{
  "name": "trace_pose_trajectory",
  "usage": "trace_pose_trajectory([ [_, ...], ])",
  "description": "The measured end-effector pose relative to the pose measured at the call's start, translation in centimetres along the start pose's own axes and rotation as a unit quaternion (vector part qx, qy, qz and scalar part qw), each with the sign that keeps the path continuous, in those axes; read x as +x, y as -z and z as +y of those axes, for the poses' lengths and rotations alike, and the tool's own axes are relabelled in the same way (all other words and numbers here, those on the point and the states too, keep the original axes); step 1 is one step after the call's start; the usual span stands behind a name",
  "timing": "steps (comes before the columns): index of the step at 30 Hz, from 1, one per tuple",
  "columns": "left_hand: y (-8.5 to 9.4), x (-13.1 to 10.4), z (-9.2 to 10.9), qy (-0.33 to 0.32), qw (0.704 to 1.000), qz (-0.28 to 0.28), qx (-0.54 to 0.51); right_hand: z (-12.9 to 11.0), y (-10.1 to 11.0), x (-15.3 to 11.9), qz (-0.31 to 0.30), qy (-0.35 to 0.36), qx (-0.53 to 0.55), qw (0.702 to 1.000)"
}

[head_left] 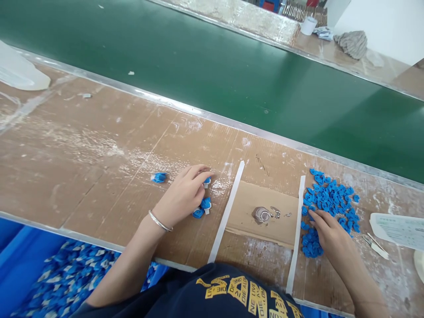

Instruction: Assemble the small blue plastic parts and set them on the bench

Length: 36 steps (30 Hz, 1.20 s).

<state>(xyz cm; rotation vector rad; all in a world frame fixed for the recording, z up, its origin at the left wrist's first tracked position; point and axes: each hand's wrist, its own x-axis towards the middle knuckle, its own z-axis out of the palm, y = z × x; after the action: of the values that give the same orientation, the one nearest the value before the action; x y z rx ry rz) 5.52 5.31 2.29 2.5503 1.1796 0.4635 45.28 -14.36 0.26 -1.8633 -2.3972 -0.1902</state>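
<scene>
On the cardboard-covered bench, my left hand (183, 192) has its thumb and fingers closed round a small blue piece with a white tab (207, 181). Just below its fingertips lie more blue pieces with white tabs (203, 207), and a single blue-and-white piece (159, 177) is off to the left. My right hand (333, 234) reaches to the near left side of a heap of small blue ruffled pieces (331, 196). Its thumb and fingertips are pinched together at one blue piece (310, 209), which they partly cover.
Between two white strips (228, 210) lies a cardboard sheet (247, 201) bearing a shiny grey blob (262, 215). A green belt (212, 75) runs behind the bench. White-handled tweezers (377, 247) and a translucent container (397, 229) are at right. A blue-lined bin of pieces (76, 274) stands below left.
</scene>
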Motion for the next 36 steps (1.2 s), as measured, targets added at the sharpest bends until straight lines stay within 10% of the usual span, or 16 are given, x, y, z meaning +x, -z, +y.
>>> trace_pose_trajectory([
  [8, -0.2, 0.9, 1.3, 0.106, 0.989, -0.033, 0.098, 1.3, 2.1, 2.2, -0.02, 0.004, 0.019, 1.0],
  [13, -0.2, 0.3, 2.7, 0.134, 0.978, 0.059, -0.151, -3.3, 4.7, 4.8, 0.019, -0.034, 0.203, 0.978],
  [18, 0.0, -1.1, 6.2, 0.196, 0.849, 0.014, -0.49, -8.3, 3.6, 7.7, 0.026, -0.004, 0.325, 0.945],
  [26, -2.1, -2.5, 9.1, 0.218, 0.727, -0.018, -0.651, -9.2, 2.4, 8.0, 0.008, -0.041, 0.397, 0.917],
  [36, -2.7, -2.0, 12.6, 0.212, 0.502, -0.101, -0.832, -12.7, 3.1, 6.8, 0.103, -0.162, 0.686, 0.702],
])
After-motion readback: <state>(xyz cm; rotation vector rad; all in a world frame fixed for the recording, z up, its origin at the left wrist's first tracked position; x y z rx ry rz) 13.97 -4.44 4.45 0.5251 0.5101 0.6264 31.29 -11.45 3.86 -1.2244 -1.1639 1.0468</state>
